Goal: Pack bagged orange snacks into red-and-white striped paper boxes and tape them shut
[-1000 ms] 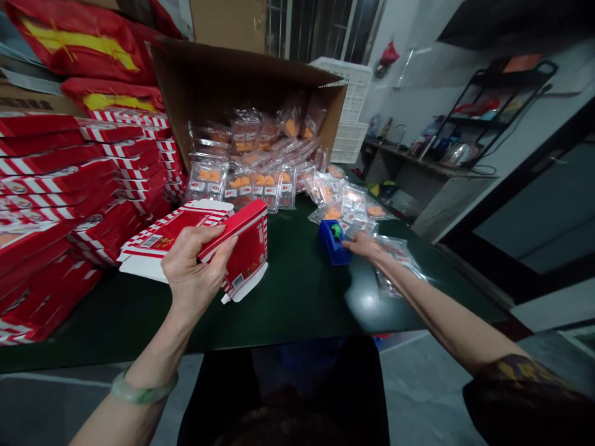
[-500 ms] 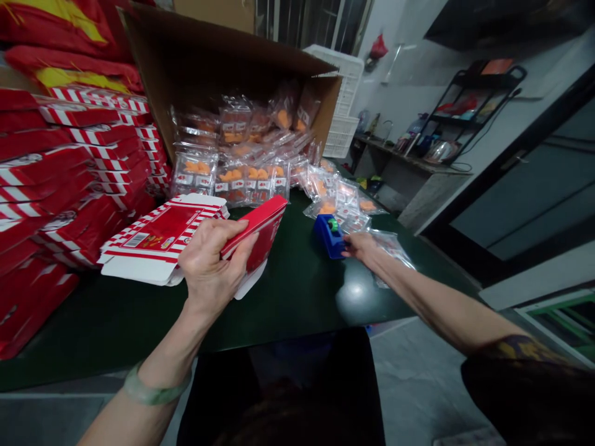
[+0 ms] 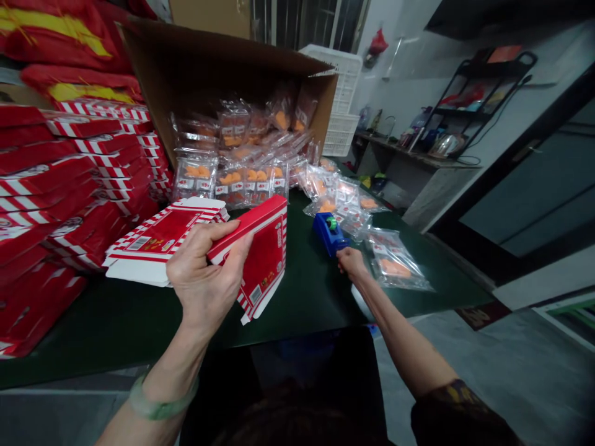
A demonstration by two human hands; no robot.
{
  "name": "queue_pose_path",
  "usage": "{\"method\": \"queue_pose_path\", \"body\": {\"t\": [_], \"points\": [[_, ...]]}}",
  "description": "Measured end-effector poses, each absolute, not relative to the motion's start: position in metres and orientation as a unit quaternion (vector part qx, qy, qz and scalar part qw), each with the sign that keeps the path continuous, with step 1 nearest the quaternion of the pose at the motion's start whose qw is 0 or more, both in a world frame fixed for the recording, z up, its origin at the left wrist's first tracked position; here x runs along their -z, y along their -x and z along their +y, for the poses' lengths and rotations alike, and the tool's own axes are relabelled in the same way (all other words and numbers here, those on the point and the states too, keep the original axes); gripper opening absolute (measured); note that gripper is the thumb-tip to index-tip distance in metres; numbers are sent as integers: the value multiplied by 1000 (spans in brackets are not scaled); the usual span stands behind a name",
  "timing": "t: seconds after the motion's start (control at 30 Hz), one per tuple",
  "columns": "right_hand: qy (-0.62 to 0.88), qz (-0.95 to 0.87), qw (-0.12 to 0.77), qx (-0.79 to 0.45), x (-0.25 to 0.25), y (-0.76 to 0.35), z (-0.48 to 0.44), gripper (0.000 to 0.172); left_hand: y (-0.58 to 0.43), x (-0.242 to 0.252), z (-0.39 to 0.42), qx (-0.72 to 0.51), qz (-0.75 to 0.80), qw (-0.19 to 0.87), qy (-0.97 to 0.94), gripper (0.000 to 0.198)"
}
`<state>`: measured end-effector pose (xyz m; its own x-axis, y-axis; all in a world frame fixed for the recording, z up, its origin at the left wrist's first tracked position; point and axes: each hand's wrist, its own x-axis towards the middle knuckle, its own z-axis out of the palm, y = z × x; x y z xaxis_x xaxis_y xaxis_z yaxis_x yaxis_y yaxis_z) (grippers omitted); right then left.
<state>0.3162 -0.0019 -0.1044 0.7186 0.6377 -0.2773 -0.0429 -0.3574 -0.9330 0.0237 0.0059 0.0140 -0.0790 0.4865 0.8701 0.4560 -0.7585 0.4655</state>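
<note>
My left hand (image 3: 204,266) is closed around a red and white cardboard box (image 3: 263,263), tilted up over the table. A flap hangs loose at the box's lower end. With fingers pinched, my right hand (image 3: 352,262) is at the front end of a blue tape dispenser (image 3: 328,234) that carries a green-cored roll. The clear tape at my fingertips is barely visible. Flattened striped boxes (image 3: 160,238) lie stacked just behind my left hand. Right of my right hand is a clear packet (image 3: 395,263) with orange contents.
Behind stands an open carton (image 3: 223,52) full of clear packets (image 3: 253,179), with more packets (image 3: 337,192) spilling to its right. Tall piles of red striped boxes (image 3: 106,164) fill the left side. White crates (image 3: 341,93) stand behind the carton. The green table (image 3: 302,303) ends near my lap.
The box in my left hand has turned so that more of its printed face shows. My right hand has shifted slightly left and down at the dispenser's end, its forearm swinging nearer my body.
</note>
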Motion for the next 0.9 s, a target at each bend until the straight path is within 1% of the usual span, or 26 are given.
{"method": "queue_pose_path", "body": {"t": [0.13, 0.23, 0.3, 0.37, 0.43, 0.5, 0.6, 0.8, 0.9], "points": [[737, -270, 531, -319, 80, -298, -10, 18, -38, -15, -5, -658, 308, 12, -687, 17], [670, -352, 566, -327, 43, -266, -41, 27, -50, -15, -11, -657, 271, -32, -703, 15], [600, -410, 595, -343, 15, -242, -65, 33, -58, -12, -12, -646, 248, -64, -720, 15], [460, -466, 637, -406, -11, -220, -82, 32, -65, -8, -14, -638, 222, -84, -732, 14], [406, -464, 646, -450, -28, -204, -86, 34, -70, -5, -16, -633, 201, -91, -742, 13], [403, -437, 647, -478, -35, -195, -81, 40, -72, -3, -18, -627, 186, -94, -750, 11], [434, -389, 644, -496, -32, -190, -71, 48, -69, -3, -22, -626, 174, -98, -754, 9], [484, -300, 565, -597, -28, -185, -65, 54, -63, -1, -26, -621, 182, -83, -758, 9], [484, -298, 539, -622, -27, -181, -64, 57, -64, 0, -28, -637, 188, -44, -746, 10]]}}
